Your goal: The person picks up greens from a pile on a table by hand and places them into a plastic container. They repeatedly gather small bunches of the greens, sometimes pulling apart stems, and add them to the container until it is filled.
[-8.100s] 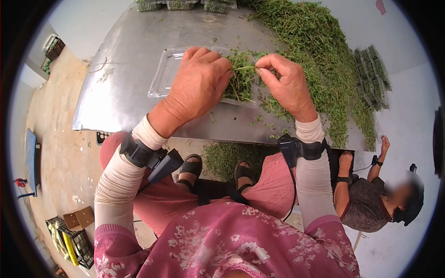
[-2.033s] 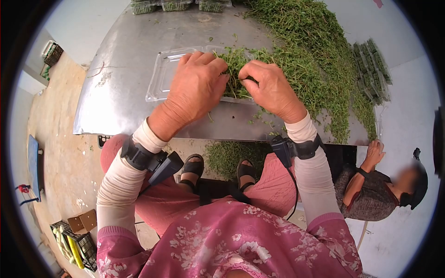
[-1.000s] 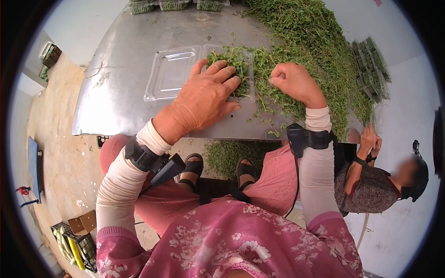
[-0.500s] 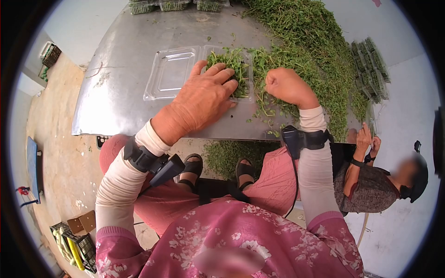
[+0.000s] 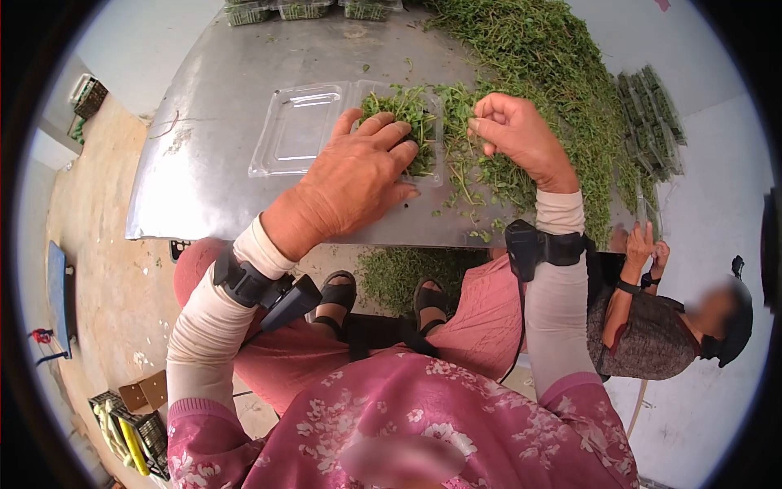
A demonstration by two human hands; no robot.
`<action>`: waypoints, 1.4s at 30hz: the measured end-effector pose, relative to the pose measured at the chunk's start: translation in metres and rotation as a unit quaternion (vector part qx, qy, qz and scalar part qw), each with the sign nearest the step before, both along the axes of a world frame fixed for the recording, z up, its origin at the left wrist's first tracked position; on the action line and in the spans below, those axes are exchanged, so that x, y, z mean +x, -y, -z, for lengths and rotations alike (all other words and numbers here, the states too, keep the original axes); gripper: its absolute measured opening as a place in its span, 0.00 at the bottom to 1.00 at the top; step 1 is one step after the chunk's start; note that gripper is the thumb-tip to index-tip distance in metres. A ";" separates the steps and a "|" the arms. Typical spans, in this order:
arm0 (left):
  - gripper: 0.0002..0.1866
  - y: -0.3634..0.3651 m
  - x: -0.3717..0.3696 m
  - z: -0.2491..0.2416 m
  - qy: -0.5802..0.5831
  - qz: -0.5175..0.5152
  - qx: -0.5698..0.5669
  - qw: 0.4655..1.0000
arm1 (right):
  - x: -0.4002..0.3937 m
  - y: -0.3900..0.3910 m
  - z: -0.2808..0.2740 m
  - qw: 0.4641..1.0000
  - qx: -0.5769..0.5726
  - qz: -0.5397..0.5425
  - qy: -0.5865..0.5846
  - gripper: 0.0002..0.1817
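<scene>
My left hand [image 5: 358, 167] lies palm down with its fingers spread over leafy greens [image 5: 419, 122] in the filled half of a clear plastic clamshell box [image 5: 300, 130]. The box's empty half lies flat to the left. My right hand [image 5: 525, 138] is over the near edge of a large heap of loose green sprigs [image 5: 538, 49], just right of the box. Its thumb and index finger are pressed together, the other fingers curled. Whatever is between the fingertips is too small to make out.
Filled clear boxes [image 5: 305, 10] stand at the metal table's [image 5: 212, 98] far edge; more filled boxes [image 5: 652, 122] are stacked at right. A co-worker [image 5: 652, 326] sits at the right, hands at the table edge. More greens [image 5: 407, 281] lie below the table.
My right hand has turned from a fist to a pinch and shifted slightly away from me over the sprigs. My left hand stays on the greens in the box, almost unmoved.
</scene>
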State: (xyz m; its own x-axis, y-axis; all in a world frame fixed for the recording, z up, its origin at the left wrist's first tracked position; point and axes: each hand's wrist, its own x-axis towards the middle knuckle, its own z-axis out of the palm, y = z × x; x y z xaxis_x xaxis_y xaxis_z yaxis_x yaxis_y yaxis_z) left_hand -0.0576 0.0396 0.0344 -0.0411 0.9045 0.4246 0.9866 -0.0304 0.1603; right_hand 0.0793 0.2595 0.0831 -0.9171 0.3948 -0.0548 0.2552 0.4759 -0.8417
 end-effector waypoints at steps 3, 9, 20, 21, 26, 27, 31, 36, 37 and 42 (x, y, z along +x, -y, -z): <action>0.27 0.000 0.000 -0.005 0.016 0.000 -0.038 0.999 | -0.006 0.008 0.003 0.999 -0.003 0.006 -0.043 0.09; 0.21 -0.002 0.000 -0.006 0.017 0.031 0.010 0.999 | -0.013 0.025 0.007 0.998 -0.003 0.006 -0.069 0.11; 0.11 -0.007 0.005 -0.008 0.008 0.088 0.143 0.986 | -0.020 0.040 0.012 0.990 -0.007 0.007 -0.143 0.11; 0.10 -0.007 0.005 -0.007 0.012 0.078 0.140 0.987 | -0.020 0.043 0.011 0.991 -0.004 0.007 -0.137 0.11; 0.10 -0.008 -0.001 -0.008 0.040 -0.003 0.138 0.990 | -0.019 0.048 0.007 0.992 0.003 0.007 -0.128 0.10; 0.11 -0.009 -0.002 -0.007 0.037 -0.010 0.152 0.988 | -0.019 0.047 0.008 0.991 0.008 0.007 -0.133 0.11; 0.14 -0.010 -0.005 -0.006 0.015 -0.035 0.156 0.987 | -0.020 0.044 0.011 0.989 0.020 0.006 -0.144 0.12; 0.15 -0.009 -0.008 0.003 0.058 -0.055 0.042 0.996 | -0.019 0.048 0.010 0.992 0.039 0.005 -0.124 0.10; 0.15 -0.009 -0.009 0.002 0.057 -0.055 0.037 0.996 | -0.019 0.048 0.009 0.992 0.040 0.004 -0.123 0.10; 0.15 -0.008 -0.010 0.001 0.054 -0.057 0.031 0.996 | -0.020 0.048 0.013 0.990 0.058 0.007 -0.124 0.10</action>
State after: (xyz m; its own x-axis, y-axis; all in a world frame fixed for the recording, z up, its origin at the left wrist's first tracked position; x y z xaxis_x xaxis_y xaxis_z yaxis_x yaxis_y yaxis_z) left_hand -0.0671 0.0480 0.0333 -0.1900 0.8632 0.4678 0.9614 0.0670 0.2668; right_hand 0.0589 0.2113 0.0703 -0.8913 0.3971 0.2189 0.0537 0.5718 -0.8186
